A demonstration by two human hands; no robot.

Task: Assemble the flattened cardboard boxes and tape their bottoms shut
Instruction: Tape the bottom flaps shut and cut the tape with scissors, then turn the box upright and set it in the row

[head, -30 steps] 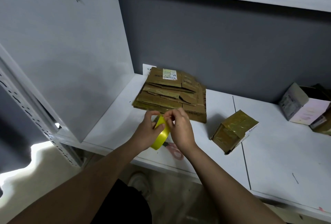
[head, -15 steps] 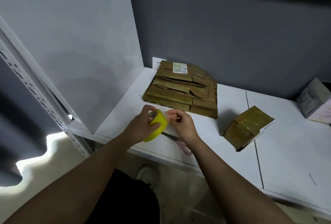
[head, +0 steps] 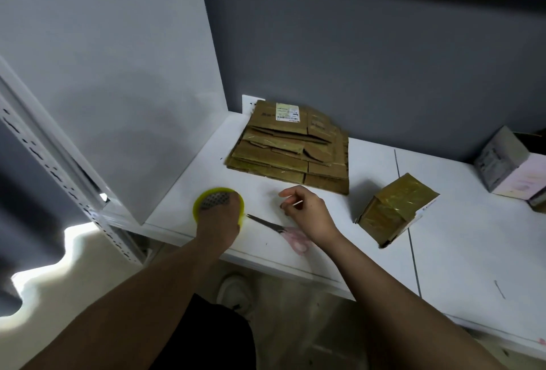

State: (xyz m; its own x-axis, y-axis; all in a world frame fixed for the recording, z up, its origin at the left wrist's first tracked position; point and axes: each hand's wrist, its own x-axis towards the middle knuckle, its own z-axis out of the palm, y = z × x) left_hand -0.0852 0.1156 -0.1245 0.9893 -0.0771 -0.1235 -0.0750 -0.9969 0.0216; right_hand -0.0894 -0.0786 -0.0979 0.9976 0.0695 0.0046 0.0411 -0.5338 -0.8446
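Only one assembled box (head: 394, 211), one flattened stack (head: 291, 149).

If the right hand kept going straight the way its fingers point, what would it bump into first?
The right hand points left, toward the yellow tape roll that the left hand holds. Bare white shelf lies between, so the roll would probably come first, though depth is hard to judge.

white shipping label (head: 287, 111) on flattened boxes (head: 291, 150), print unreadable

One head-worn wide-angle view looks forward and steeply down from close above the white surface (head: 461, 251), both forearms reaching in from the bottom edge
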